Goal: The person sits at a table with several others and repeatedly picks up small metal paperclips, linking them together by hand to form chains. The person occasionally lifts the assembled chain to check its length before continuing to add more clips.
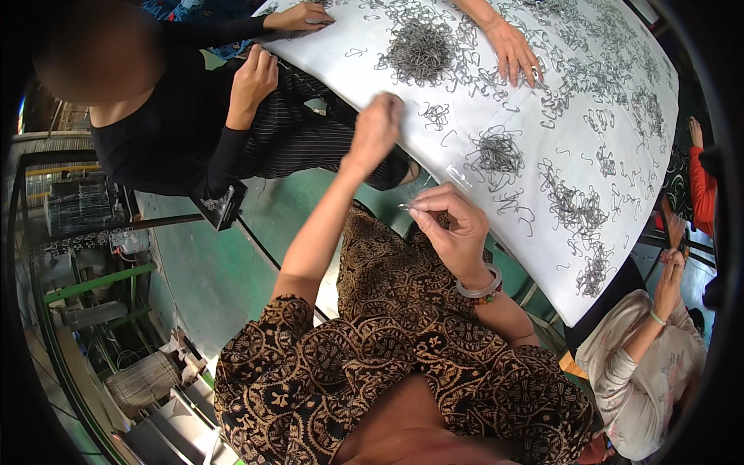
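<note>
- Green flooring (pixel 184 267) spreads through a workroom, with machinery (pixel 143 384) and green rails (pixel 101 283) at the far left.
- Beside it is a co-worker in a black top (pixel 155 155), one hand (pixel 254 81) raised with curled fingers, the other hand (pixel 301 17) at the table's edge.
- Next comes the person's left hand (pixel 377 128), near that edge with its fingers drawn in; motion blur hides whether it holds anything, so its grip cannot be told.
- To its right, the person's right hand (pixel 449 225) has thumb and forefinger together, clamped on a small metal piece (pixel 404 207) in front of the table; its exact shape is too small to read.
- Judging by this, the step in hand is working one small piece at the fingertips; the next move likely calls for a steady right pinch and a careful approach by the left.
- White-covered, the table (pixel 535 267) carries scattered wire hooks (pixel 573 209), a compact pile (pixel 496 155) nearest the right hand and a larger dark heap (pixel 420 53) beyond.
- Above these, another person's hand (pixel 508 50) reaches over loose hooks.
- At the far right are a co-worker in a pale top (pixel 643 372) and a red sleeve (pixel 701 194).
</note>
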